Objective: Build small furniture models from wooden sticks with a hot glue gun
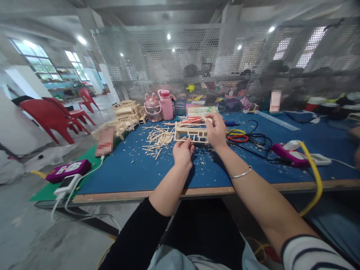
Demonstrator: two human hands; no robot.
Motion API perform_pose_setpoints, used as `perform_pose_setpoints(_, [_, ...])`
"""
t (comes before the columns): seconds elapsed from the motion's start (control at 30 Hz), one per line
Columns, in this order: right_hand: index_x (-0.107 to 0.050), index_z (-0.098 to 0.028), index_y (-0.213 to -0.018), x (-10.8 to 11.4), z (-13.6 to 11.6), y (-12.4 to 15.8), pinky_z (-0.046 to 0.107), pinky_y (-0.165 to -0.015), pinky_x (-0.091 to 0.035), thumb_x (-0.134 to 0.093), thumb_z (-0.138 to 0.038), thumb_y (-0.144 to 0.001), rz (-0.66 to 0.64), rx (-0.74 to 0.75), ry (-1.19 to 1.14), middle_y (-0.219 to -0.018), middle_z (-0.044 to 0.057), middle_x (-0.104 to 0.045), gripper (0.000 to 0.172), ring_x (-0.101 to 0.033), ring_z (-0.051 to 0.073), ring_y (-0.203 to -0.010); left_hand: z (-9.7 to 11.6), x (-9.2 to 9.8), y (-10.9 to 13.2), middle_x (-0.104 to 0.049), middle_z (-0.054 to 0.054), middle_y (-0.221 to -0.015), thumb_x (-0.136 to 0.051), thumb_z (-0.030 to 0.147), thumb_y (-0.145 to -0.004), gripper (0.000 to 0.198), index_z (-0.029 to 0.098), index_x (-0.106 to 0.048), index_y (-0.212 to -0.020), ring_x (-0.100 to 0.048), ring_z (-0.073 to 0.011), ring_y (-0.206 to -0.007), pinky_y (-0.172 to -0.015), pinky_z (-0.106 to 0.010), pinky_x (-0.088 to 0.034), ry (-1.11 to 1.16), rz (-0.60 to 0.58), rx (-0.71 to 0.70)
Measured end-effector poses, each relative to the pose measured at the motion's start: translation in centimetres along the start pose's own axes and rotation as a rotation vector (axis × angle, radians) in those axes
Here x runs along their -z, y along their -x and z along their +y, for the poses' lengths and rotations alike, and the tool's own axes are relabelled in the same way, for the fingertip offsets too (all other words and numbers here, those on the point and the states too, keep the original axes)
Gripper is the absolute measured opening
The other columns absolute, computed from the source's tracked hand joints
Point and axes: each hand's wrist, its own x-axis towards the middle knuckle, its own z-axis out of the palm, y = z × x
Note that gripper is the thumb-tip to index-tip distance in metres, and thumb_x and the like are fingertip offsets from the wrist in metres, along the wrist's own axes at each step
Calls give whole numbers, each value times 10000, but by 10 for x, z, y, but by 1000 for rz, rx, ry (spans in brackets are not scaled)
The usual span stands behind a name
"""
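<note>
A small wooden stick frame, built like a miniature rack with thin rails and posts, is held just above the blue tabletop. My left hand pinches its lower left edge between thumb and fingers. At the frame's right end, my right hand grips the upper corner with bent fingers; whether it also holds a small stick is too fine to tell. Loose wooden sticks lie in a pile left of the frame. Behind it are red-tipped sticks.
Finished stick models are stacked at the back left. A pink bottle and a pink-lidded jar stand behind. Black cables, a purple power strip and a clear ruler lie right. Another purple strip sits left.
</note>
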Motion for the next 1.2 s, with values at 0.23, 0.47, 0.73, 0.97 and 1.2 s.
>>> perform_pose_setpoints(0.23, [-532, -188, -926, -1, 13, -1, 330, -839, -414, -383, -323, -877, 92, -83, -41, -914, 70, -583, 206, -536, 190, -900, 1, 0, 1, -618, 3, -699, -620, 86, -735, 134, 147, -516, -792, -578, -48, -546, -484, -141, -423, -11, -8, 4])
perform_pose_setpoints(0.47, [-573, -170, -850, 13, 44, -25, 355, -833, -410, -426, -201, -770, 62, -95, 133, -884, 75, -609, 171, -540, 207, -866, 1, 1, 0, -592, 22, -657, -656, 101, -700, 174, 147, -521, -801, -566, -45, -536, -491, -139, -421, -18, 0, 1])
perform_pose_setpoints(0.73, [-607, -178, -753, 25, 23, -33, 288, -669, -416, -447, -270, -807, -198, -12, 80, -705, 22, -601, 193, -518, 160, -669, 1, 1, 1, -580, 23, -637, -651, 117, -707, 151, 141, -537, -803, -533, -35, -504, -470, -135, -397, -33, -25, 7])
perform_pose_setpoints(0.97, [-691, -224, -830, 8, -16, -8, 403, -909, -372, -572, -214, -746, -427, 395, 132, -1041, 65, -602, 146, -513, 232, -1009, -1, 3, -2, -591, 22, -679, -630, 105, -724, 199, 139, -541, -898, -505, -21, -486, -469, -138, -392, -33, -27, -21])
perform_pose_setpoints(1.2, [-714, -254, -898, 6, -12, 5, 454, -976, -289, -551, -211, -792, -546, 481, 283, -1250, 60, -538, 199, -413, 260, -1163, -4, 4, -3, -593, 22, -694, -646, 137, -714, 237, 146, -566, -937, -471, -17, -469, -479, -149, -383, -36, -39, -18])
